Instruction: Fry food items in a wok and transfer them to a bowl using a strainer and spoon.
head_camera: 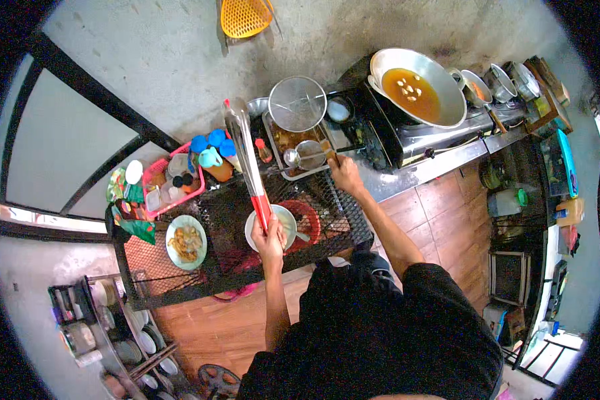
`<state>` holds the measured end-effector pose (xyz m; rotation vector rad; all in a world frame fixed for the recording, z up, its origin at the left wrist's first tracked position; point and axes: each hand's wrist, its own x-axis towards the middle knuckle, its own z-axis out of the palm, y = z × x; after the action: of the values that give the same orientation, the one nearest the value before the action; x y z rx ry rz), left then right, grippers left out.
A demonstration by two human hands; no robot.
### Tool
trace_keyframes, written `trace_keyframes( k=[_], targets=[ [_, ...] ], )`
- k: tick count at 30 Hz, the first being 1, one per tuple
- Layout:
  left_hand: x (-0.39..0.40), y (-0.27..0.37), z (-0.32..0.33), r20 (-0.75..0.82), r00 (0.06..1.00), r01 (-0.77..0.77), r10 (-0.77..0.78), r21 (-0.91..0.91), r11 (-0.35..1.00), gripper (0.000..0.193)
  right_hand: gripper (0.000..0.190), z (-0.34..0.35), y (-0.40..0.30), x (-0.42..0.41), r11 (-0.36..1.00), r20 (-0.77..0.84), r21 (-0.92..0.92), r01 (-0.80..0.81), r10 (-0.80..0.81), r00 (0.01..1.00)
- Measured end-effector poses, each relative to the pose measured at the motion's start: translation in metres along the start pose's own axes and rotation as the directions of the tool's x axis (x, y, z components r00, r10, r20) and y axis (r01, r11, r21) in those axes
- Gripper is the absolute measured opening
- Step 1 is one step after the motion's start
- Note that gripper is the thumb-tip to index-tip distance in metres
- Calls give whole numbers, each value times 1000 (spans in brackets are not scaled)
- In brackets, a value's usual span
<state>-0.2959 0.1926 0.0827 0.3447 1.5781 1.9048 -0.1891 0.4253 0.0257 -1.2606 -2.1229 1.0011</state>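
Note:
My left hand (269, 240) grips the red handle of a long metal kitchen utensil (252, 170), perhaps tongs, which points up and away from me. Beneath that hand stands a white bowl (291, 215) with pale contents and a spoon (302, 236); the hand covers part of it. My right hand (346, 174) holds the wooden handle of a round wire-mesh strainer (297, 102). This strainer is over a metal tray (295, 175) with brown residue, where a smaller round strainer or ladle (310, 154) also shows. Right of it, a large wok (452, 107) holds brown oil with several pale pieces (408, 92).
A pale green plate (201, 255) of food sits on the mesh-topped table (150, 260). Behind it are a pink basket (200, 186) and blue-lidded containers (217, 137). The wok rests on a gas stove (410, 150), beside a saucepan (475, 90). A dish rack (110, 320) stands lower left.

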Motion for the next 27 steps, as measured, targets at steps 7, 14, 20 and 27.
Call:
trace_keyframes(
  k=[7, 14, 20, 27],
  targets=[
    [-14, 5, -5, -22, 999, 25, -25, 11, 1000, 13, 35, -2, -3, -17, 999, -146, -35, -20, 15, 989],
    [-11, 10, -1, -7, 1000, -30, 30, 29, 999, 12, 49, -12, 6, -19, 947, -77, -307, -95, 75, 994],
    [24, 34, 18, 85, 911, -392, 403, 477, 786, 18, 39, -5, 22, -31, 947, -123, -319, -33, -7, 992],
    [77, 4, 39, 228, 919, -368, 321, 788, 495, 20, 36, -15, 7, -28, 983, -116, -180, -37, 17, 993]
  ],
)
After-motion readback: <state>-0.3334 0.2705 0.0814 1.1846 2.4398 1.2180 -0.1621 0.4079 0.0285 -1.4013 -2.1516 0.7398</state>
